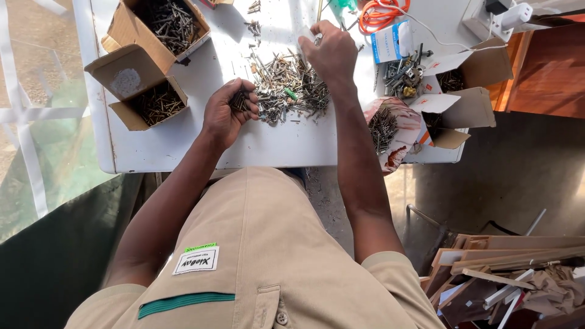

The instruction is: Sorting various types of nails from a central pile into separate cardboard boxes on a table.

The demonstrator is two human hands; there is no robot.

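From the head camera, looking straight down: a white counter (183,152) carries a loose heap of mixed screws (291,88) at its middle, spread flat, I'd judge, so single pieces can be picked out.

The left hand (226,113) sits at about nine o'clock of the heap, just beside it, cupped and closed around a small bundle of dark screws (239,100), kept together in the palm as if already sorted.

The right hand (331,52) is at about one o'clock of the heap, near its far edge, fingers pinched narrowly on something small; what it is I cannot tell.

Open cardboard boxes of nails (159,102) stand at the counter's ten o'clock corner, flaps folded back for easy reach. More opened cartons (454,106) lie at three o'clock, with an orange cord (381,15) coiled at one o'clock.
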